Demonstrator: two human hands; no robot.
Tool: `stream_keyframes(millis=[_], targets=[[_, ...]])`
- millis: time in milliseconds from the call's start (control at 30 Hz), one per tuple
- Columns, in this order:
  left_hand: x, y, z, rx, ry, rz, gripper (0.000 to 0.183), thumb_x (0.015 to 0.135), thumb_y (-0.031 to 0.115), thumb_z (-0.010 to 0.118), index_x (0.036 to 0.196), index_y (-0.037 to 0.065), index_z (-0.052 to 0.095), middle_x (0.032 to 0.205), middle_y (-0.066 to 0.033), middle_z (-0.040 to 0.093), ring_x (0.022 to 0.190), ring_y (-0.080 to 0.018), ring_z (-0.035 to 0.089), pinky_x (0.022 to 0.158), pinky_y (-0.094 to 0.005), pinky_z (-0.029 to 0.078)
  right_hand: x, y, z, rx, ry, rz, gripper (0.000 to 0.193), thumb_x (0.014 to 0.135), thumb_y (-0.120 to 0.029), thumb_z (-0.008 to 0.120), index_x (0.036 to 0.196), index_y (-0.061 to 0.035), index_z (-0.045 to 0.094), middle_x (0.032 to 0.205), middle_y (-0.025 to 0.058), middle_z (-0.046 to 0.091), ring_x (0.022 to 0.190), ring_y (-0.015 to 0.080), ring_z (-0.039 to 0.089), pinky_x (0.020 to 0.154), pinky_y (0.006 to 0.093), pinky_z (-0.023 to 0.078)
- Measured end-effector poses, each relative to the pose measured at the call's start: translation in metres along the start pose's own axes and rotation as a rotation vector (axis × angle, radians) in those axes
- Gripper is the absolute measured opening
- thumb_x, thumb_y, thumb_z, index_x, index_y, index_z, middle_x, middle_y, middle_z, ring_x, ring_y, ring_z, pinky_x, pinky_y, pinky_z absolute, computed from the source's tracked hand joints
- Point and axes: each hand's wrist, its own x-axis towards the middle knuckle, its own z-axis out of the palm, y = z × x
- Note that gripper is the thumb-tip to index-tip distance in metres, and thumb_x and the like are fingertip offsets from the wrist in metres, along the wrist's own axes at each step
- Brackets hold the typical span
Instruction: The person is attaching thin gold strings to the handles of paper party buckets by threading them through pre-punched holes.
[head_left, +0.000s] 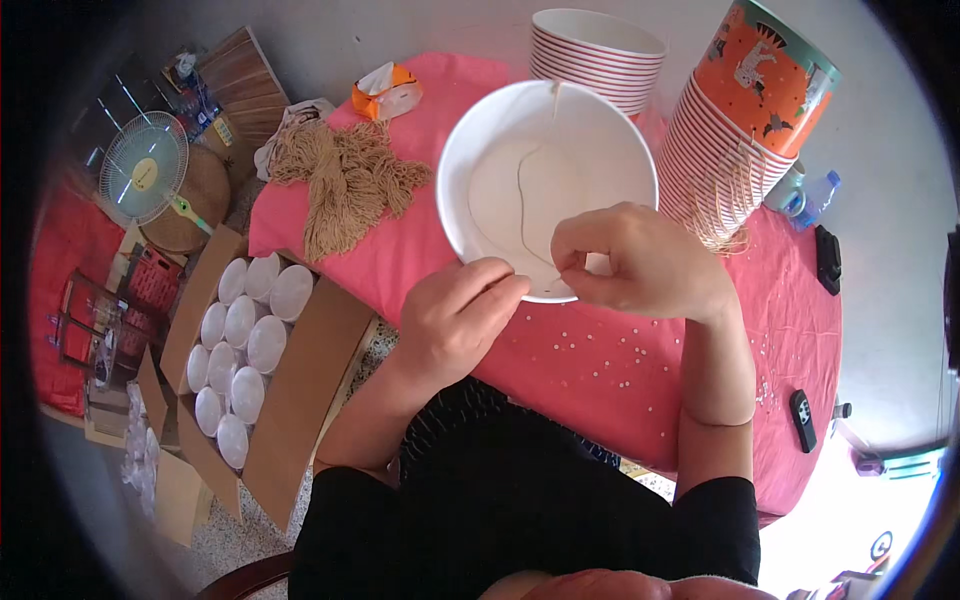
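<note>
A white paper bucket point(480, 150) is tipped toward me above the table's front part, so its inside shows. One thin tan cord point(521, 190) passes through the far rim and hangs curved across the inside to the near rim. My left hand point(455, 318) is closed on the near rim, left of the cord's end. At the same rim my right hand point(645, 262) pinches the cord between thumb and forefinger, inside the bucket's mouth. The exact cord tip is hidden by the fingers.
A tan cord bundle point(345, 180) and an orange tissue pack point(388, 92) lie left. Behind stand stacked white buckets point(597, 70); right, stacked corded buckets point(755, 85). A black remote point(803, 420) and small white dots lie on the pink tablecloth point(720, 350). A cardboard box point(315, 350) holds white round containers.
</note>
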Motion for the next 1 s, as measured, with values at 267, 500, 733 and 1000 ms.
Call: stream_keyframes(millis=[267, 500, 733, 1000], targets=[[-0.001, -0.001, -0.004, 0.138, 0.026, 0.206, 0.024, 0.068, 0.003, 0.068, 0.092, 0.002, 0.068, 0.097, -0.0063, 0.060, 0.066, -0.0165, 0.059, 0.053, -0.0282, 0.047, -0.005, -0.008, 0.003, -0.133, 0.072, -0.113, 0.007, 0.073, -0.003, 0.064, 0.076, -0.0043, 0.058, 0.070, 0.0081, 0.056, 0.065, 0.0287, 0.057, 0.057, 0.0378, 0.043], [-0.001, -0.002, -0.005, 0.139, 0.041, 0.234, 0.026, 0.068, 0.003, 0.069, 0.094, 0.002, 0.069, 0.098, -0.0063, 0.060, 0.068, -0.0166, 0.060, 0.054, -0.0280, 0.048, -0.004, -0.013, -0.001, -0.088, 0.018, -0.069, 0.005, 0.075, -0.008, 0.061, 0.075, -0.0036, 0.058, 0.077, 0.0119, 0.061, 0.078, 0.0324, 0.062, 0.065, 0.0434, 0.047], [0.001, 0.000, -0.006, 0.143, 0.039, 0.240, 0.026, 0.068, 0.003, 0.069, 0.094, 0.002, 0.068, 0.099, -0.0057, 0.060, 0.066, -0.0159, 0.059, 0.054, -0.0280, 0.047, -0.005, -0.010, 0.002, -0.108, 0.048, -0.102, 0.005, 0.075, -0.005, 0.063, 0.077, -0.0038, 0.059, 0.075, 0.0101, 0.060, 0.074, 0.0308, 0.061, 0.063, 0.0408, 0.046], [0.002, 0.002, -0.006, 0.148, 0.034, 0.250, 0.028, 0.067, 0.003, 0.069, 0.095, 0.002, 0.068, 0.098, -0.0049, 0.060, 0.064, -0.0155, 0.057, 0.054, -0.0280, 0.047, -0.004, -0.008, 0.005, -0.112, 0.055, -0.142, 0.006, 0.075, -0.002, 0.065, 0.080, -0.0036, 0.061, 0.075, 0.0092, 0.059, 0.072, 0.0298, 0.060, 0.062, 0.0385, 0.046]])
